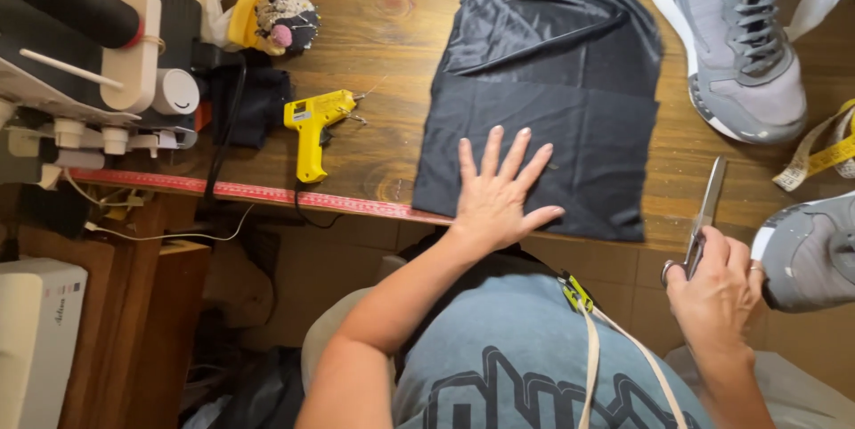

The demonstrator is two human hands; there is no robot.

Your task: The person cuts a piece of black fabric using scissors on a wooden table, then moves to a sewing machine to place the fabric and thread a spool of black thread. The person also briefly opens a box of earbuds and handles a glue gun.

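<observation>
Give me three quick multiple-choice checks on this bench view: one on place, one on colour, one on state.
1. Where does the left hand rest?
A) on the black fabric
B) on the shoe
C) on the ruler

2. What colour is the glue gun?
A) red
B) yellow
C) blue

3. How is the right hand?
A) empty and open
B) flat on the table
C) closed on the scissors

Key: 1 A, palm spread flat on the cloth; 2 B, yellow body beside the fabric; 3 C, fingers through the handles, blades pointing away.
</observation>
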